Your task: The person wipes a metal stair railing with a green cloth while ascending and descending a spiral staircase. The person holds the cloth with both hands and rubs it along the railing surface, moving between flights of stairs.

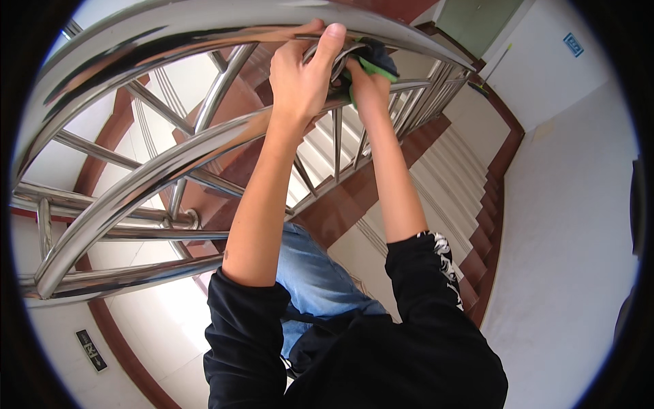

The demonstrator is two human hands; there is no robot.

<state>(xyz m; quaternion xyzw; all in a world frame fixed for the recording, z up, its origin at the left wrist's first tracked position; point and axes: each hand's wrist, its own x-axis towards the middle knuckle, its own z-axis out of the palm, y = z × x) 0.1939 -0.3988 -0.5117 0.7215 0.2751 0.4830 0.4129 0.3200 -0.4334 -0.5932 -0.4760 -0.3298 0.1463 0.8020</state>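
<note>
A shiny metal stair railing [160,167] with a thick curved top rail runs across the upper left. My left hand [298,80] grips metalwork just under the top rail, its thumb pointing up and its fingers partly hidden behind the metal. Close beside it, my right hand [369,92] holds a dark cloth with bright green edges [379,63]. That cloth presses against the railing below the top rail. Most of the right fingers are out of sight within the cloth.
Steps [446,180] with red-brown edges descend along a white wall [558,204] on the right. A broom [482,85] stands in the far corner near a grey-green door [477,24]. An exit sign [91,350] hangs low on the left wall.
</note>
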